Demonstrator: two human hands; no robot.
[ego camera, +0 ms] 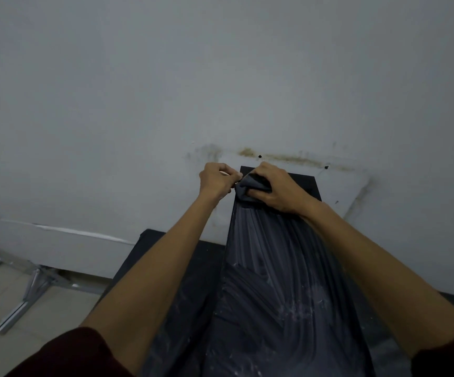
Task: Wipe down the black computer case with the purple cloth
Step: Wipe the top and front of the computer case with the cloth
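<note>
Only the head view to go on, so here's what I'm seeing. Both arms are reaching out over the black computer case, which is standing on a dark worktop and running away from me toward the grey wall. Its top panel is showing pale dusty streaks all along its length. The purple cloth is sitting bunched up at the far end of the case, looking more grey-blue in this dim light. The right hand is curling over it, grip closed around the bundle. The left hand is just beside it, grip narrow, pinching the cloth's left edge between thumb and fingers. Brownish stains are smearing the wall right behind the hands. A metal frame is lying on the floor off to the left.
</note>
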